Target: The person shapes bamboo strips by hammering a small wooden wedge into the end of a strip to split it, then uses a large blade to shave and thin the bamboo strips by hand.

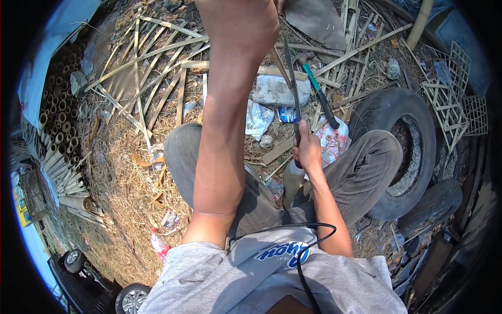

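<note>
My right hand (307,149) is wrapped round the dark handle of a machete (293,78), whose long narrow blade points away from me, tip up the picture. My left arm is raised close to the camera, and my left hand (240,18) is cut off by the top edge, so its fingers are hidden. A thin brown stick (281,68) shows between that hand and the blade; I cannot tell whether it is held. Just right of the blade lies a hammer (320,91) with a green and black handle. A whitish block (276,90) sits beyond my knees.
An old tyre (377,112) stands by my right knee, beside a floral bag (333,142). Bamboo strips (137,68) litter the straw-covered ground, with lattice pieces (454,99) at right. Stacked bamboo poles (63,125) lie at far left. A black cable (300,261) crosses my shirt.
</note>
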{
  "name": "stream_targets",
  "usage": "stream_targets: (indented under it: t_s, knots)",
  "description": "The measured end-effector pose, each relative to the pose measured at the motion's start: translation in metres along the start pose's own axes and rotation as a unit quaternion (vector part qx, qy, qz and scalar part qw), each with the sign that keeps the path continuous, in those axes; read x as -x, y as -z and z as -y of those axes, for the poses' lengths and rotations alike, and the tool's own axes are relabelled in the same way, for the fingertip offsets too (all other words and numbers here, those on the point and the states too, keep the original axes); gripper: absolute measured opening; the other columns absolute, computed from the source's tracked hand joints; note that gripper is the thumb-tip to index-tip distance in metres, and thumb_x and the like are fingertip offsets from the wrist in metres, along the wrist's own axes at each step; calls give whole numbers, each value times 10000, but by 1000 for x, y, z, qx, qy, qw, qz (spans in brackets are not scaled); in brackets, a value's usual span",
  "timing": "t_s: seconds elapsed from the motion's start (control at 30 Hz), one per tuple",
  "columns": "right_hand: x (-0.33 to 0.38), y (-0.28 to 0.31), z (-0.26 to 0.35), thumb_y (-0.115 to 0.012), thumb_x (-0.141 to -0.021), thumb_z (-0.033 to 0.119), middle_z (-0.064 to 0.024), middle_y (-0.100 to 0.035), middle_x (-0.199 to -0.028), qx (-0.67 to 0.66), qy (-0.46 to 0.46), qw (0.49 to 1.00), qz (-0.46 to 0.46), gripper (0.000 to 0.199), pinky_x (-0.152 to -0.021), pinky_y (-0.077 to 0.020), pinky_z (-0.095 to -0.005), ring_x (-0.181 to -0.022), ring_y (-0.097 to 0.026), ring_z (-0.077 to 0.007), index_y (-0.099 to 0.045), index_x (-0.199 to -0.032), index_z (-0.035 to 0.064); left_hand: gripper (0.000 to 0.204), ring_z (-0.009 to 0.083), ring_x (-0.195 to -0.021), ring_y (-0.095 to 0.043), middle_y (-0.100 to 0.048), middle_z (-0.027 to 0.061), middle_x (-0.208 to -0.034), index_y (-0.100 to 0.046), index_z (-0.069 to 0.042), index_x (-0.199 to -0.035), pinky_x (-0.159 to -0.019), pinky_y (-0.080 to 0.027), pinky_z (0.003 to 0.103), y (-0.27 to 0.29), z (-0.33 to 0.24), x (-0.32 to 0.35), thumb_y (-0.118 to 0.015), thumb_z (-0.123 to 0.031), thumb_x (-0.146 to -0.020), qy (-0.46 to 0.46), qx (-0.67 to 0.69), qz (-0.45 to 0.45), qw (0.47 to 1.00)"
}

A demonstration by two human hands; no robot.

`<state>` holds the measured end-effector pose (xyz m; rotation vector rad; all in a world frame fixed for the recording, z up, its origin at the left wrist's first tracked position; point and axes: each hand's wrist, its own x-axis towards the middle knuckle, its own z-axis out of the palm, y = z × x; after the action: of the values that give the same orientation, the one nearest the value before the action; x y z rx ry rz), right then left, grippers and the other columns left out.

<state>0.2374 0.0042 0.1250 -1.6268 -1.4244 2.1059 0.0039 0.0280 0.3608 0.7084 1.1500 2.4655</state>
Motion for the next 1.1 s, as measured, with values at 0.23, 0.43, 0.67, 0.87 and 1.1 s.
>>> stream_targets:
  t_s: [0.23, 0.43, 0.67, 0.87, 1.1]
  knots:
    - [-13, 22, -1, -434, -1000, 686, -31, -486, -624, -247, -92, 944, 198, 660, -538, -431, -355, -486, -446, -146, -577, -885, 52, 181, 116, -388, -337, -366, -9, -497, -547, -75, -937, -399, -282, 283, 1, 5, -1, -491, -211, -1042, 12, -38, 65, 997]
    - [-20, 23, 19, -377, -836, 927, 41, -331, -444, -257, -175, 906, 287, 831, -446, -368, -288, -345, -334, -113, -454, -626, 126, 259, 359, -623, -637, -566, 184, -655, -564, 54, -1103, -589, -494, 414, 0, 20, -6, -527, 83, -849, -486, -462, 56, 740]
    - [-24, 6, 27, -361, -821, 948, 34, -330, -417, -200, -234, 937, 164, 844, -390, -319, -287, -317, -326, -120, -391, -545, 151, 209, 386, -655, -656, -599, 200, -697, -564, 51, -1062, -603, -501, 434, 8, 20, -6, -514, 82, -861, -429, -410, 85, 800]
    - [-22, -5, 15, -374, -815, 950, 47, -336, -458, -71, -172, 978, 94, 836, -392, -269, -270, -356, -328, -105, -405, -565, 153, 223, 377, -679, -648, -610, 207, -749, -572, 44, -1058, -632, -504, 424, 2, 17, -2, -505, 94, -851, -464, -410, 86, 781]
    - [-27, -5, 7, -411, -814, 941, 52, -323, -475, -35, -120, 992, 28, 833, -395, -263, -276, -375, -320, -100, -391, -566, 146, 151, 149, -499, -465, -461, 37, -613, -581, 14, -1088, -474, -390, 295, 9, -2, 3, -476, -30, -989, -253, -300, 117, 912]
